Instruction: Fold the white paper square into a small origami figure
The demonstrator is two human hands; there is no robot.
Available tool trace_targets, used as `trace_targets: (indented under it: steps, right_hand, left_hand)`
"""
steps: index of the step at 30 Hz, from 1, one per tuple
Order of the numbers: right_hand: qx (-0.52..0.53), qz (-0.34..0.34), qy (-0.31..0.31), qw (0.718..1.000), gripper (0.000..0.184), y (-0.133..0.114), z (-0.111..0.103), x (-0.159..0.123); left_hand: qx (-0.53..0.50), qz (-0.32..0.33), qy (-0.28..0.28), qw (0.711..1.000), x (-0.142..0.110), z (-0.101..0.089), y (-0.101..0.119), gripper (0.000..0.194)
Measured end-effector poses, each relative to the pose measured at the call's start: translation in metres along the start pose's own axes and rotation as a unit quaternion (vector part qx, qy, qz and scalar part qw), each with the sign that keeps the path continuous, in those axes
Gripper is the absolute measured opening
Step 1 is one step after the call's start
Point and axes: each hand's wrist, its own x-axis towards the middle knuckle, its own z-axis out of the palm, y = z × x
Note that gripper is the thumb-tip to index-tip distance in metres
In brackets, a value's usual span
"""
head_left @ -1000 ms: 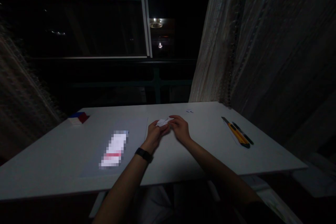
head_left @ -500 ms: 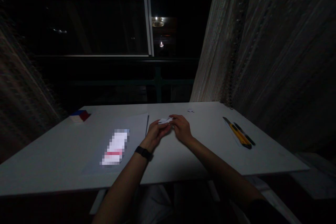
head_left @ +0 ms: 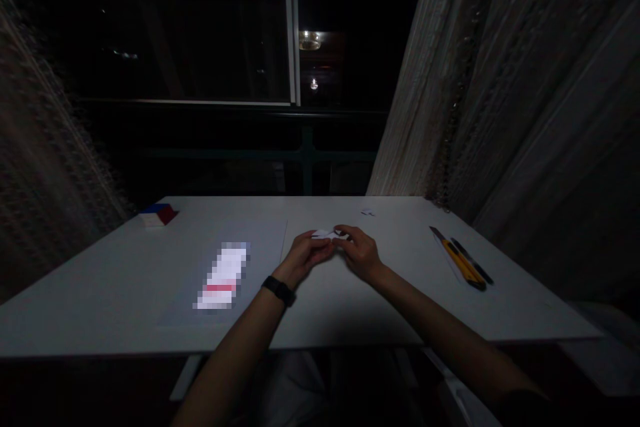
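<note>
A small piece of folded white paper (head_left: 324,234) is held between both hands over the middle of the table. My left hand (head_left: 303,258), with a black band on its wrist, grips the paper's left side from below. The fingers of my right hand (head_left: 361,252) pinch its right side. Dim light and the fingers hide the exact folds. Beyond the hands, small white paper scraps (head_left: 368,212) lie on the white table (head_left: 330,320).
To the left, a lit phone with a blurred-out screen (head_left: 223,277) rests on a pale sheet (head_left: 273,247). A red, white and blue cube (head_left: 157,215) stands at the far left. On the right lie a yellow utility knife (head_left: 463,263) and a dark pen (head_left: 473,261).
The view has shifted a little, so the table things appear displaced. Both hands keep hold of the paper; the right fingers have moved slightly along its right side and the paper looks flatter.
</note>
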Motion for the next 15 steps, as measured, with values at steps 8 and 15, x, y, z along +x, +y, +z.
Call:
trace_targets:
  steps: [8, 15]
  right_hand:
    - [-0.012, 0.022, -0.027, 0.999, 0.02, -0.0029, -0.0014, 0.0009]
    - [0.016, 0.036, -0.06, 0.997, 0.023, 0.0007, -0.0006, -0.0011]
  left_hand:
    - [0.05, 0.014, 0.025, 0.998, -0.0042, 0.0038, 0.0017, 0.019]
    - [0.069, 0.033, 0.075, 0.994, -0.0036, 0.0076, -0.0015, 0.025]
